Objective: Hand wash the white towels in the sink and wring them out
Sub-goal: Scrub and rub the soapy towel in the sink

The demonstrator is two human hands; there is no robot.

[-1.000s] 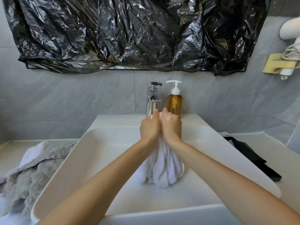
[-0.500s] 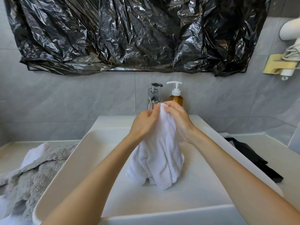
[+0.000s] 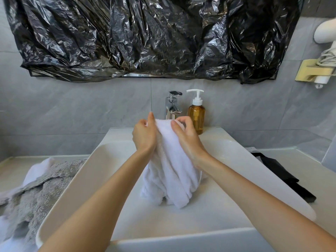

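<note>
A white towel (image 3: pixel 172 171) hangs bunched over the white sink (image 3: pixel 236 160), its lower folds touching the basin floor. My left hand (image 3: pixel 144 135) grips the towel's upper left edge, fingers curled behind the cloth. Just to the right, my right hand (image 3: pixel 185 133) pinches the top of the same towel between thumb and fingers. Both hands are raised in front of the chrome tap (image 3: pixel 172 106), which shows no running water.
An amber soap pump bottle (image 3: pixel 196 113) stands right of the tap. Grey and white towels (image 3: pixel 36 188) lie piled on the counter at left. A black cloth (image 3: pixel 283 177) lies on the counter at right. Black plastic sheeting (image 3: pixel 154 37) covers the mirror above.
My hands were pressed together low on the towel; they have lifted its top up and moved slightly apart, spreading the upper edge.
</note>
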